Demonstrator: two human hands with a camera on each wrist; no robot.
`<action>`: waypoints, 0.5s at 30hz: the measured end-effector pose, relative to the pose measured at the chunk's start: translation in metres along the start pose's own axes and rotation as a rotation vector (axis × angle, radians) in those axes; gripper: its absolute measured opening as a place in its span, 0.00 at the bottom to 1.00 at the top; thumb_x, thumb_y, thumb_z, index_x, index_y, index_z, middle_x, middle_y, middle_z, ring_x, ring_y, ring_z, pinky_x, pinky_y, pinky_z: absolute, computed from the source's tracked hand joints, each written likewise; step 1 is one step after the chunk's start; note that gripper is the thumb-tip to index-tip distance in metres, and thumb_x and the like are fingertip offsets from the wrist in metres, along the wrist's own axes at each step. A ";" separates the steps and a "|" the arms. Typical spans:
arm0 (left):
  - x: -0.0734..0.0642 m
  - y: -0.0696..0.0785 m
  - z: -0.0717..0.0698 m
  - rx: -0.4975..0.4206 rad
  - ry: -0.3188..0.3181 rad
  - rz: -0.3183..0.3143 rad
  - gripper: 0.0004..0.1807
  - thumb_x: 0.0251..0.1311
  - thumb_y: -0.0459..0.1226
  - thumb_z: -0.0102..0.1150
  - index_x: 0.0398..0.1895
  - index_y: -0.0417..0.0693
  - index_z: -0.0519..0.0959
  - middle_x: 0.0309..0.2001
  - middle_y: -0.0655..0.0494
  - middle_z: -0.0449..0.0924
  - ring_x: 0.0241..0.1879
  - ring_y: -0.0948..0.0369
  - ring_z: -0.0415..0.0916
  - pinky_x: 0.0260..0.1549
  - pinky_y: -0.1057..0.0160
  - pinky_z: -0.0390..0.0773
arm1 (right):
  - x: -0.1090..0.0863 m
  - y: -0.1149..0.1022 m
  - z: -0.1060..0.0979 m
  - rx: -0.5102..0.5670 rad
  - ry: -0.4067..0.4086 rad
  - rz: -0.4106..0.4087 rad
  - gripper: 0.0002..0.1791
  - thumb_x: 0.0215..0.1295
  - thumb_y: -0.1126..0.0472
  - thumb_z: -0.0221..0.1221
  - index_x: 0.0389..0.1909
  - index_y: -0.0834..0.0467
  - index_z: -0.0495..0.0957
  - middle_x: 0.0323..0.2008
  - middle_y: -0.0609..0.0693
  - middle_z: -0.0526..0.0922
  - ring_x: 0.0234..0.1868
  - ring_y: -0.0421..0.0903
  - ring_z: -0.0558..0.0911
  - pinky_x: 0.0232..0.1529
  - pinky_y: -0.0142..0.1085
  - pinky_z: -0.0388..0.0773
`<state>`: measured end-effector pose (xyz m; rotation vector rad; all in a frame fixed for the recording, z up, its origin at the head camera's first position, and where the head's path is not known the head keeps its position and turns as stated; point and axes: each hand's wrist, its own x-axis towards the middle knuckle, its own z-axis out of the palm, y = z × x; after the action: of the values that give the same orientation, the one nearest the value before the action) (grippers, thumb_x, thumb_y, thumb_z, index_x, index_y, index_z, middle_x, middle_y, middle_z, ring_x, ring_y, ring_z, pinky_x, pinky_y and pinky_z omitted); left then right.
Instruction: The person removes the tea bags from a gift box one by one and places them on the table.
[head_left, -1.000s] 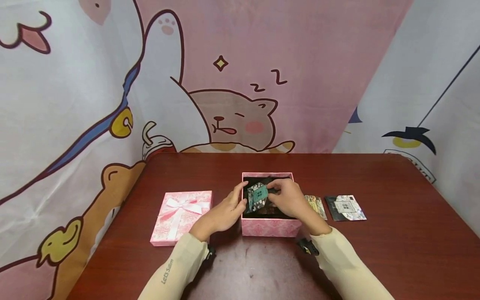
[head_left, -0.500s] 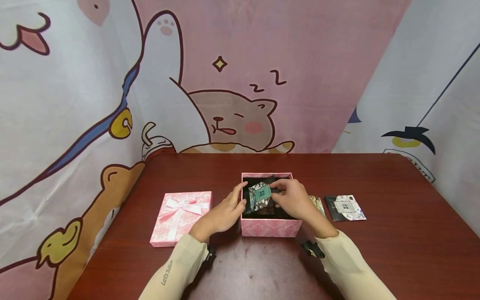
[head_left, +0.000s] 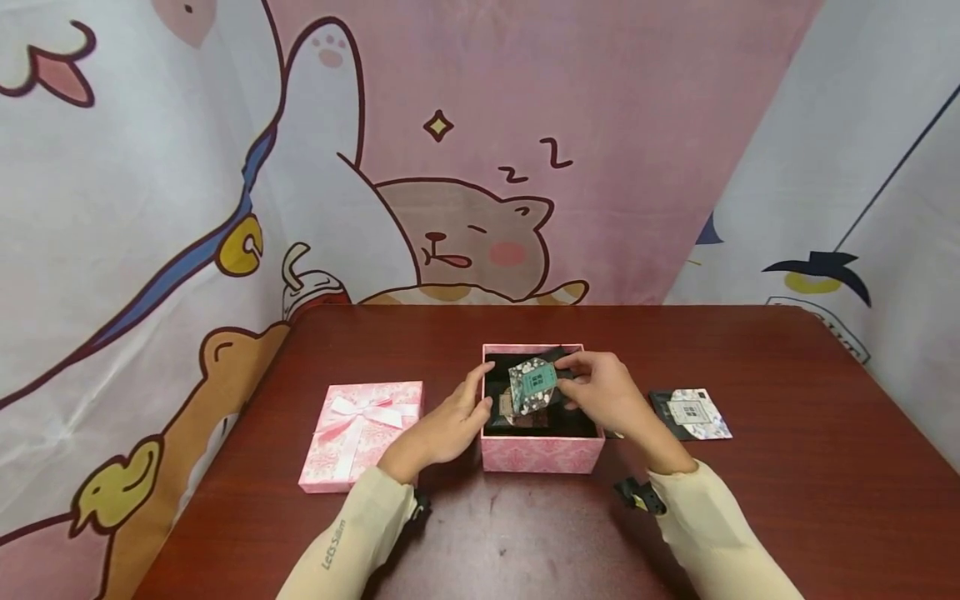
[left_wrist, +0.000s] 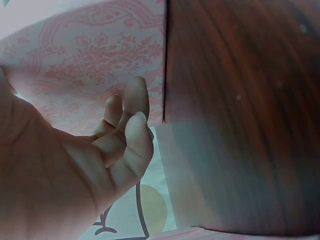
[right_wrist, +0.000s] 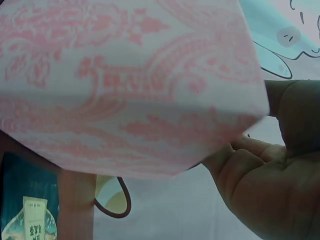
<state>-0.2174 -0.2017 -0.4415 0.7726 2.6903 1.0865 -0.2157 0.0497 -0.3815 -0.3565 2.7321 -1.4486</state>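
An open pink patterned gift box [head_left: 540,456] stands mid-table, with dark lining inside. My right hand [head_left: 606,387] pinches the edge of a tea sachet [head_left: 534,387], floral with a teal label, tilted over the box opening. Under it, another sachet with a tan label [head_left: 506,405] shows inside the box. My left hand [head_left: 448,423] rests at the box's left side, index finger and thumb spread at the rim. In the left wrist view its other fingers [left_wrist: 135,140] lie loosely bent beside the patterned wall. The right wrist view shows the box's outside, hiding the held sachet.
The pink box lid [head_left: 348,450] with a white-pink ribbon bow lies left of the box. On the right, a dark and white tea sachet [head_left: 697,415] lies flat; the right forearm mostly covers another beside the box. A printed cartoon cloth [head_left: 637,125] hangs behind the table.
My right hand has moved right and slightly up with the tea sachet, uncovering the tan-labelled one in the box. The left hand has stayed at the box's side.
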 end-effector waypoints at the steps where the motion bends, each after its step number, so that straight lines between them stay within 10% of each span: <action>1: 0.000 0.000 0.000 -0.001 0.000 0.000 0.31 0.77 0.43 0.37 0.78 0.54 0.43 0.74 0.38 0.54 0.70 0.45 0.59 0.67 0.46 0.61 | 0.000 0.000 -0.001 0.005 -0.004 0.007 0.16 0.65 0.70 0.59 0.53 0.72 0.78 0.38 0.62 0.85 0.26 0.55 0.85 0.30 0.43 0.82; 15: 0.000 0.001 0.000 -0.007 -0.003 -0.012 0.31 0.77 0.44 0.37 0.78 0.57 0.43 0.74 0.39 0.54 0.70 0.46 0.60 0.66 0.45 0.61 | -0.004 0.010 -0.013 0.051 -0.019 0.008 0.17 0.66 0.71 0.57 0.55 0.72 0.76 0.41 0.66 0.84 0.27 0.56 0.86 0.29 0.42 0.83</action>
<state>-0.2170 -0.2016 -0.4407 0.7552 2.6839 1.0899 -0.2151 0.0664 -0.3823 -0.3550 2.6732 -1.5017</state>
